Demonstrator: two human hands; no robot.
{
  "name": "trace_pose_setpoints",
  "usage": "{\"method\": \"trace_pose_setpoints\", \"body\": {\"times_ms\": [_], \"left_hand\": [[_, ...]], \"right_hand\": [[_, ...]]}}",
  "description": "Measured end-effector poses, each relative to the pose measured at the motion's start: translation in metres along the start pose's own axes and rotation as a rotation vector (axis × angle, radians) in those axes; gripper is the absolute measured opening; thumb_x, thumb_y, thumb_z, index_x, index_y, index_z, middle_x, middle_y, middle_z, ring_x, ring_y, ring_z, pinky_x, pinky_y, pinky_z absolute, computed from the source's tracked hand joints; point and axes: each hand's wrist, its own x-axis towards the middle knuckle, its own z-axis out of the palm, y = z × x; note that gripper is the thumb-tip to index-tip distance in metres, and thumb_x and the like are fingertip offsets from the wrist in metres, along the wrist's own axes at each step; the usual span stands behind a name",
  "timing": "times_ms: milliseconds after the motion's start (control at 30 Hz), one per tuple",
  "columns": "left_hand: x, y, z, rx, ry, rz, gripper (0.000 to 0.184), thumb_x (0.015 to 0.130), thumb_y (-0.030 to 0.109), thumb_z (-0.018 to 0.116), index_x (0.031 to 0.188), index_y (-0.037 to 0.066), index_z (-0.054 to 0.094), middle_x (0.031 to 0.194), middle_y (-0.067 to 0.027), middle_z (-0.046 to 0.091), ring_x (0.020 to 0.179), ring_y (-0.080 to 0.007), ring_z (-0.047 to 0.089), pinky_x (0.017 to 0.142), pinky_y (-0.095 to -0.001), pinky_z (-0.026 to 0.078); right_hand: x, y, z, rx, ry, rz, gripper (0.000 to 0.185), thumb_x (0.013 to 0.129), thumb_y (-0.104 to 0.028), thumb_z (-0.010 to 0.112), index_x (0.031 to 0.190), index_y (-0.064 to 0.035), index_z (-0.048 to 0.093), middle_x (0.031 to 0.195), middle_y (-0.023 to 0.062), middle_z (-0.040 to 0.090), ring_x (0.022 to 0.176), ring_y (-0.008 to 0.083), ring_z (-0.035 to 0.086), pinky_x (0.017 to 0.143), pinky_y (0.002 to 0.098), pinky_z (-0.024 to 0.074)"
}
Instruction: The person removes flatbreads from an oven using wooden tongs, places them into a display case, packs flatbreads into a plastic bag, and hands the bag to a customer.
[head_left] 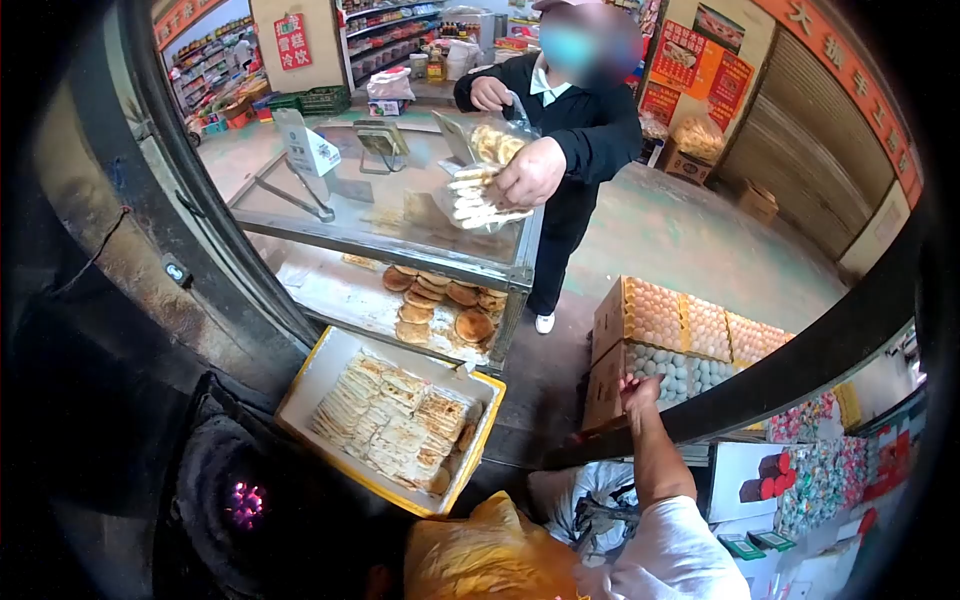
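My right arm reaches forward, and my right hand [641, 391] is beside the stacked egg cartons, in front of the pale bluish eggs [660, 370]. Its fingers look loosely curled and apart, with nothing visible in them. My left hand is out of view. A yellow-rimmed white foam box [308, 398] holds rows of flat browned breads [390, 410] in front of me. Across the counter, a person in dark clothes [600, 140] holds a clear plastic bag of flatbreads [485, 195] with both hands.
A glass-topped display case [400, 235] has round browned breads [430, 295] inside; metal tongs [300, 198] and a white sign stand [308, 145] rest on top. A lit burner [245, 505] glows at lower left. Brown eggs [690, 310] fill trays on the right, beyond a dark post [760, 375].
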Motion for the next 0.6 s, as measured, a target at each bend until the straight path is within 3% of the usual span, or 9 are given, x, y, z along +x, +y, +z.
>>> {"method": "trace_pose_setpoints", "body": {"times_ms": [167, 333, 433, 600], "left_hand": [[0.004, -0.009, 0.003, -0.044, 0.01, -0.033, 0.022, 0.098, 0.023, 0.058, 0.11, 0.005, 0.061, 0.091, -0.0079, 0.063, 0.081, -0.02, 0.061, 0.072, -0.0358, 0.052], [0.011, -0.017, 0.007, -0.136, 0.005, -0.014, 0.02, 0.099, 0.022, 0.057, 0.109, 0.005, 0.061, 0.089, -0.0062, 0.062, 0.079, -0.0183, 0.06, 0.07, -0.0347, 0.052], [0.045, -0.051, 0.005, -0.131, -0.141, 0.069, 0.024, 0.099, 0.022, 0.058, 0.115, 0.005, 0.061, 0.094, -0.0068, 0.064, 0.082, -0.0182, 0.062, 0.073, -0.0342, 0.053], [0.03, -0.04, -0.012, 0.02, -0.2, 0.128, 0.026, 0.098, 0.022, 0.059, 0.118, 0.004, 0.062, 0.097, -0.0072, 0.066, 0.085, -0.0184, 0.063, 0.076, -0.034, 0.053]], "right_hand": [[-0.011, 0.002, 0.011, 0.003, 0.093, 0.031, 0.06, 0.099, -0.069, 0.03, 0.075, -0.014, 0.036, 0.058, 0.0023, 0.035, 0.06, 0.0228, 0.047, 0.068, 0.0413, 0.0517], [-0.019, 0.007, 0.008, 0.02, 0.027, 0.028, 0.061, 0.098, -0.07, 0.03, 0.072, -0.0145, 0.035, 0.057, 0.0028, 0.036, 0.058, 0.0233, 0.047, 0.063, 0.0401, 0.0508], [-0.033, 0.006, 0.011, -0.023, 0.022, 0.017, 0.062, 0.098, -0.07, 0.03, 0.07, -0.0148, 0.034, 0.056, 0.0027, 0.035, 0.057, 0.0234, 0.047, 0.059, 0.0388, 0.0485], [-0.065, 0.005, 0.022, -0.037, 0.0, -0.05, 0.057, 0.1, -0.066, 0.027, 0.078, -0.0143, 0.038, 0.059, 0.0022, 0.039, 0.062, 0.0215, 0.049, 0.067, 0.0399, 0.0471]]}}
